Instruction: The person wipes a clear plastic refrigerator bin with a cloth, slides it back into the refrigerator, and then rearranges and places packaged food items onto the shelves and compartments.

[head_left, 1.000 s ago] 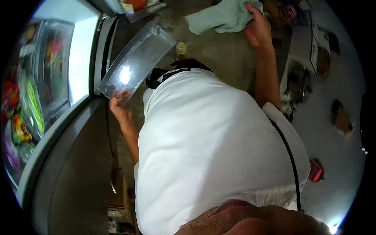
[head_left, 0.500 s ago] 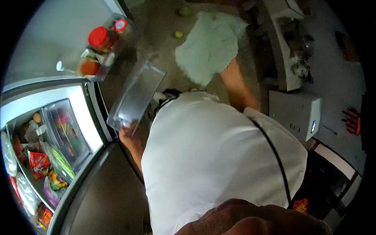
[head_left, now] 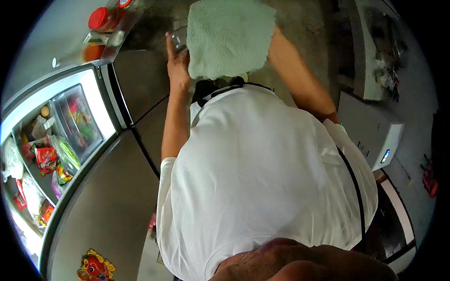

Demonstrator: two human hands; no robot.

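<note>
A pale-green plush cloth (head_left: 230,40), hiding the right fingers' state, seems applied to the clear plastic container (head_left: 177,40) held by partly closed left fingers (head_left: 169,47); steadiness is needed.

Moved the left hand (head_left: 178,68) forward, from beside the white T-shirt (head_left: 272,164) to the edge of the pale green towel (head_left: 230,38). Spread the towel out, bunched a second ago, and brought it across the clear plastic bin (head_left: 179,38), now mostly hidden. Lost sight of the right hand behind the towel.
</note>
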